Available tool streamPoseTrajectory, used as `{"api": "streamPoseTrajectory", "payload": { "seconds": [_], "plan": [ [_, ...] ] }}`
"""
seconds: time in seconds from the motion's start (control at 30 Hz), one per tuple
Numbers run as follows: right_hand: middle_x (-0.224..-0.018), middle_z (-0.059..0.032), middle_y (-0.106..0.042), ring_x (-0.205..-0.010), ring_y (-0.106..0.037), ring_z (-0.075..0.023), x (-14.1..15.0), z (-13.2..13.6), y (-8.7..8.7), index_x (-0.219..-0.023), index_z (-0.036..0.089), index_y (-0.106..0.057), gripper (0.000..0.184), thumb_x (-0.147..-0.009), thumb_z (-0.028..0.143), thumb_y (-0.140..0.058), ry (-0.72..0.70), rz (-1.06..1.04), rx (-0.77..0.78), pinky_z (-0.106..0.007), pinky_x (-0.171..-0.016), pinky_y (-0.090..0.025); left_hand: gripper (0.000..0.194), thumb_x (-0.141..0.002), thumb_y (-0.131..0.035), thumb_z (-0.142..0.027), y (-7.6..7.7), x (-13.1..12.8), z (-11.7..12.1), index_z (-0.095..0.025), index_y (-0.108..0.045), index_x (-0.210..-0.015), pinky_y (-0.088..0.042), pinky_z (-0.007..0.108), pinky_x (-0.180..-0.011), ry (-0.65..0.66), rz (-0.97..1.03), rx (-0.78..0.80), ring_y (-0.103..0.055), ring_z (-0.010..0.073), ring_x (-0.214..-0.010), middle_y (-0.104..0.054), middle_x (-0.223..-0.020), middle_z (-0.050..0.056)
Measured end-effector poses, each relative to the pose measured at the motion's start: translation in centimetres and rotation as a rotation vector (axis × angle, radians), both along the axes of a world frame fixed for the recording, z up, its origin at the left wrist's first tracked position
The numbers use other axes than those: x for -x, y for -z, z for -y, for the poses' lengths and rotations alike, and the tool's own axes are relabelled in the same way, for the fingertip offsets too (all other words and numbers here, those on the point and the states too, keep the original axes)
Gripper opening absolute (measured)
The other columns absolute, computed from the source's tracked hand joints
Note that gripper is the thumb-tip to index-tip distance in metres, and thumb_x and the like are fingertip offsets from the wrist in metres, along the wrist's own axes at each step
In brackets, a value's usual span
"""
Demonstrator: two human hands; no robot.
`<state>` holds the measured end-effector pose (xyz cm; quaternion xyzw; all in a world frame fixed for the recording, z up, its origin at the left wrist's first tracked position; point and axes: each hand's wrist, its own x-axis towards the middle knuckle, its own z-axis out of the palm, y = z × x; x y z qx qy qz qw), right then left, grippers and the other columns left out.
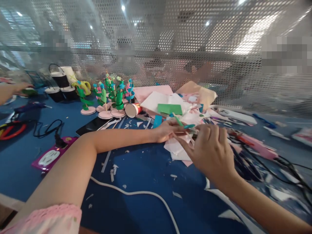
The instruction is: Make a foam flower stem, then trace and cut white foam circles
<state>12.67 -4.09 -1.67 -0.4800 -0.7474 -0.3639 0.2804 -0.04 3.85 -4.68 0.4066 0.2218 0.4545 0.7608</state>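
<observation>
Blue table (pixel 146 214) before us | right of centre, teal strip (pixel 189 126) between our hands | left hand (pixel 164 132) pinching green strip (pixel 178 120) | right hand (pixel 215 149) curled, grip hidden

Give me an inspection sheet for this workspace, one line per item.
Surface: blue tabletop, littered with paper scraps.
Work in hand: thin green piece and blue piece at the fingers.
Clutter: green paper on piled sheets; paper plants on round bases.
Hands: left hand and right hand close together; exact grips unclear.
Cables: white cable in front; black plug in purple power strip.
Surroundings: perforated screen behind; another person's arm at far left.
</observation>
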Motion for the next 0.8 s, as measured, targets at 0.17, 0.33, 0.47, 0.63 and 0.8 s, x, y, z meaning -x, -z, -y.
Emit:
{"api": "streamPoseTrajectory", "payload": {
  "seconds": [0.17,0.33,0.47,0.63,0.8],
  "plan": [
    [-0.072,-0.0109,-0.056,-0.062,-0.055,-0.0200,-2.1,-0.2,1.9,-0.078,0.014,-0.049,0.039,-0.088,0.049,-0.037,0.031,-0.066,0.092,-0.027,-0.049,-0.035,0.026,-0.046,-0.083,-0.012,0.3,-0.6,-0.2,-0.011,-0.067,-0.066,-0.046,0.026,-0.077,-0.068,0.026,0.010,-0.064,0.0098,-0.065,-0.068,-0.064,0.000],
    [-0.058,-0.0045,-0.055,-0.049,-0.052,-0.0146,-2.4,-0.4,2.6,-0.069,0.016,-0.048,0.036,-0.090,0.044,-0.039,0.019,-0.032,0.158,-0.023,-0.043,-0.027,0.018,-0.052,-0.077,-0.004,0.1,-0.8,-0.2,-0.013,-0.068,-0.065,-0.048,0.026,-0.075,-0.118,-0.004,0.029,-0.065,0.0101,-0.064,-0.069,-0.064,-0.001],
    [-0.058,-0.0043,-0.057,-0.050,-0.054,-0.0135,-2.8,-0.9,3.4,-0.067,0.015,-0.051,0.034,-0.091,0.037,-0.040,-0.036,-0.069,0.109,-0.023,-0.044,-0.026,0.016,-0.057,-0.072,0.000,0.0,-0.9,-0.1,-0.013,-0.068,-0.065,-0.048,0.024,-0.072,-0.145,-0.016,0.036,-0.064,0.0096,-0.062,-0.069,-0.063,0.000],
    [-0.053,-0.0022,-0.056,-0.049,-0.052,-0.0116,-2.5,-1.2,3.6,-0.061,0.016,-0.052,0.034,-0.091,0.025,-0.041,-0.182,-0.105,0.040,-0.022,-0.047,-0.028,0.016,-0.058,-0.070,0.002,0.1,-0.7,-0.1,-0.013,-0.069,-0.066,-0.049,0.021,-0.070,-0.111,0.009,0.013,-0.065,0.0083,-0.063,-0.070,-0.064,0.000],
    [-0.054,-0.0027,-0.057,-0.053,-0.053,-0.0133,-2.4,-1.3,3.6,-0.061,0.017,-0.055,0.032,-0.089,0.024,-0.042,-0.256,-0.222,0.166,-0.023,-0.050,-0.031,0.018,-0.058,-0.070,0.002,-0.2,-0.7,-0.1,-0.012,-0.069,-0.068,-0.050,0.020,-0.073,-0.100,-0.022,0.030,-0.066,0.0085,-0.065,-0.070,-0.065,0.000]
  ]
}}
